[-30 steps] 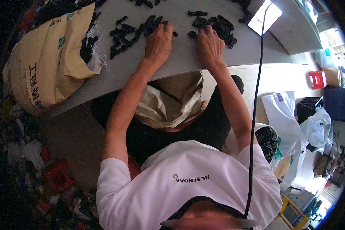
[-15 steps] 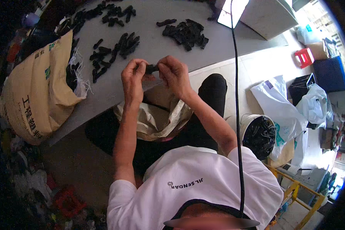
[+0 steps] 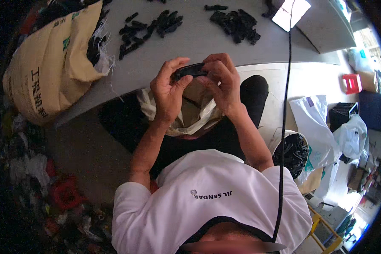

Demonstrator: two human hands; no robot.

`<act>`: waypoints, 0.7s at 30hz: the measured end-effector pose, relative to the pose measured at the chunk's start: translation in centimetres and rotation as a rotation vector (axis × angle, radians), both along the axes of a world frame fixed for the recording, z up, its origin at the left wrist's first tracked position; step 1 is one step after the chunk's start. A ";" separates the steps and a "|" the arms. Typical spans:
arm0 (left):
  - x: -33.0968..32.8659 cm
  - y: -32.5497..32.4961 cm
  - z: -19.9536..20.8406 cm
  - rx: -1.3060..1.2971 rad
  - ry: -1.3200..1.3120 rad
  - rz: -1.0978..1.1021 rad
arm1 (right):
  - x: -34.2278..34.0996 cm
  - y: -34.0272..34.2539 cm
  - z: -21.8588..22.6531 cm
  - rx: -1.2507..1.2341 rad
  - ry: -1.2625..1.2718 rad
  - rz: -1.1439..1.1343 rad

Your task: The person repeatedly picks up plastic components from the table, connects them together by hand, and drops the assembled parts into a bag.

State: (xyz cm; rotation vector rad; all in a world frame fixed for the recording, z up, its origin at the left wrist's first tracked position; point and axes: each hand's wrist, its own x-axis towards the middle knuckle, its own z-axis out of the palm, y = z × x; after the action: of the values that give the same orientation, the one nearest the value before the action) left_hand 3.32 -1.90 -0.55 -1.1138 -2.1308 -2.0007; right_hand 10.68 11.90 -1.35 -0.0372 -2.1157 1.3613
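On my feed I see the left hand [image 3: 169,93] and right hand [image 3: 224,82] clamped on one black piece [image 3: 188,70] between them, a black pile [image 3: 168,24] at ten-thirty, a second pile [image 3: 236,26] at one-thirty, an open sack [image 3: 204,120] at six.

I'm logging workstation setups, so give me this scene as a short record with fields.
Left hand: holds the left end of a black elongated part
Right hand: fingers at its right end
Grey table: left heap and right heap of black pieces
Table's left: tan sack
Between legs: open pale sack
Floor, right: white bucket, black contents
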 end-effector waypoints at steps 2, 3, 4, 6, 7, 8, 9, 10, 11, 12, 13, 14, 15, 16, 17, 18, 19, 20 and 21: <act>0.5 -0.7 0.2 -0.002 -0.053 -0.003 | 0.0 -0.2 -0.4 -0.005 0.009 0.029; 0.7 -0.9 0.3 0.004 -0.102 -0.023 | 0.0 -0.3 -0.7 -0.003 0.023 0.042; 0.9 -1.1 0.5 0.000 -0.105 -0.013 | 0.0 -0.4 -0.7 -0.007 0.021 0.052; 1.0 -1.1 0.9 -0.128 -0.002 0.041 | 0.1 -0.4 -0.6 -0.009 0.057 0.071; 0.8 -1.3 0.6 -0.128 -0.004 0.042 | 0.1 -0.4 -0.7 -0.009 0.055 0.072; 0.5 -1.5 0.2 -0.154 -0.023 -0.030 | 0.1 -0.5 -0.7 0.021 0.066 0.065; 0.4 -1.7 0.0 -0.178 -0.042 -0.102 | 0.2 -0.5 -0.8 0.052 0.076 0.058; 0.5 -1.8 -0.1 -0.178 -0.046 -0.099 | 0.2 -0.6 -0.8 0.052 0.073 0.062; 0.6 -1.9 0.3 -0.202 -0.166 -0.142 | 0.3 -0.7 -0.7 0.039 0.072 0.065; 0.7 -1.9 0.5 -0.224 -0.287 -0.186 | 0.3 -0.7 -0.7 0.027 0.070 0.069; 0.8 -1.8 0.5 -0.225 -0.289 -0.184 | 0.3 -0.7 -0.6 0.026 0.068 0.071; 0.9 -1.8 0.6 -0.202 -0.304 -0.174 | 0.3 -0.5 -0.6 0.061 0.067 0.074; 1.0 -1.8 0.6 -0.179 -0.319 -0.165 | 0.3 -0.4 -0.5 0.096 0.067 0.076; 0.8 -1.8 0.4 -0.180 -0.320 -0.162 | 0.3 -0.3 -0.5 0.094 0.066 0.080; 0.6 -1.8 0.1 -0.229 -0.111 -0.122 | 0.3 -0.2 -0.6 0.086 0.056 0.095; 0.4 -1.8 -0.1 -0.276 0.099 -0.081 | 0.2 -0.1 -0.6 0.077 0.047 0.111; 0.4 -1.9 0.0 -0.277 0.098 -0.080 | 0.1 0.0 -0.5 0.076 0.047 0.112; 0.4 -1.9 0.3 -0.306 0.082 -0.094 | 0.1 0.3 -0.3 0.097 0.047 0.130; 0.4 -1.9 0.5 -0.335 0.068 -0.109 | 0.1 0.4 -0.2 0.118 0.048 0.148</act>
State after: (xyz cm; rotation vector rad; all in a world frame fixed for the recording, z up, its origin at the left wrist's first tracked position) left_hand 3.69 -3.76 -0.02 -1.3433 -2.4814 -1.6526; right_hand 10.75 12.35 -1.58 0.2016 -2.1901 1.3038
